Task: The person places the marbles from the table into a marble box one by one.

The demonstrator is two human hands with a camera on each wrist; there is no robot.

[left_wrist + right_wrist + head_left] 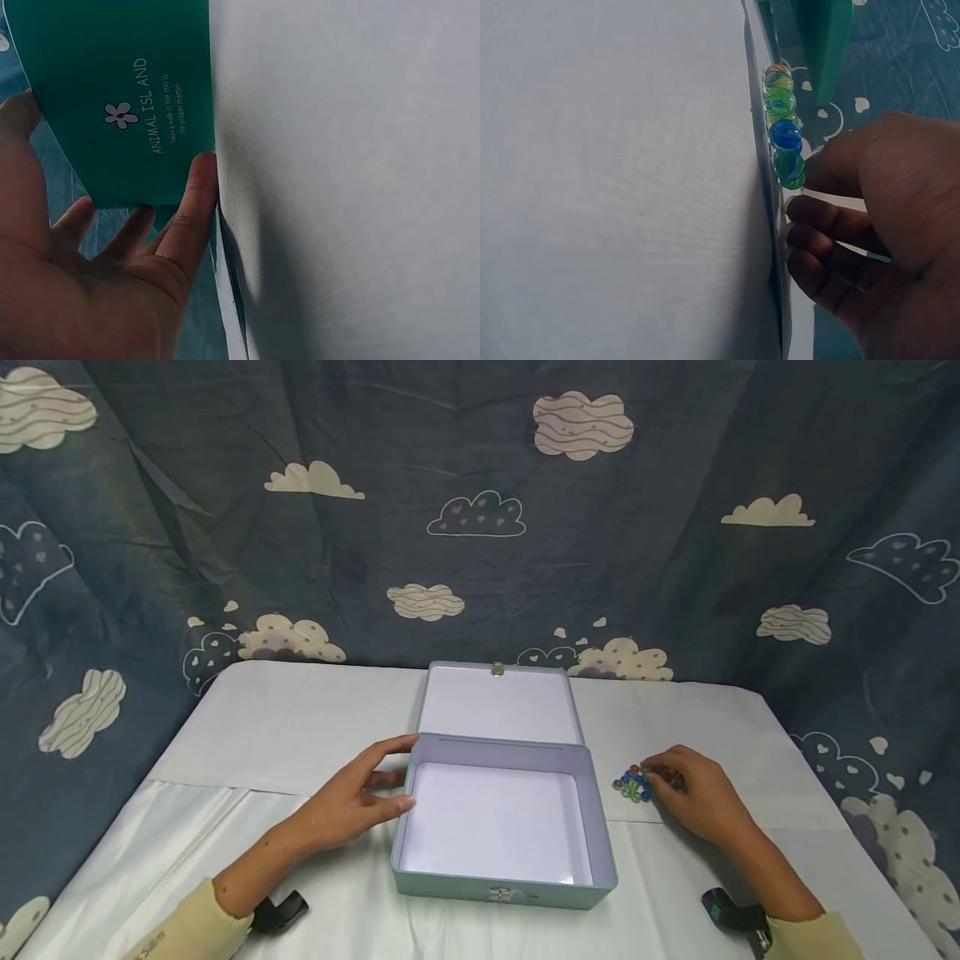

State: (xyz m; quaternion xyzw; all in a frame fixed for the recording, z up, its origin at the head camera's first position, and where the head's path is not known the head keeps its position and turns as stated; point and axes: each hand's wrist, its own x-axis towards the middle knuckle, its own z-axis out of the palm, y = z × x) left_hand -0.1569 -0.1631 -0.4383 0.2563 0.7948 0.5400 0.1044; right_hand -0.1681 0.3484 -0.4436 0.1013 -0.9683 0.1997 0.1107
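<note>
The box (450, 885) looks like painted metal, smooth, its green outside lightly glossy and its pale inside a soft satin; the lid (498, 706) has the same smooth inner face. The catch (497, 669) on it is shiny, brass-like metal, and the clasp (501, 894) is silvery metal. The marbles (785, 133) look like clear glass, glossy and smooth. White cloth covers the table (337, 893), creased with a faint sheen in front. The backdrop (480, 568) is wrinkled, mostly matt cloth. The sleeves (191, 927) are matt cloth.
</note>
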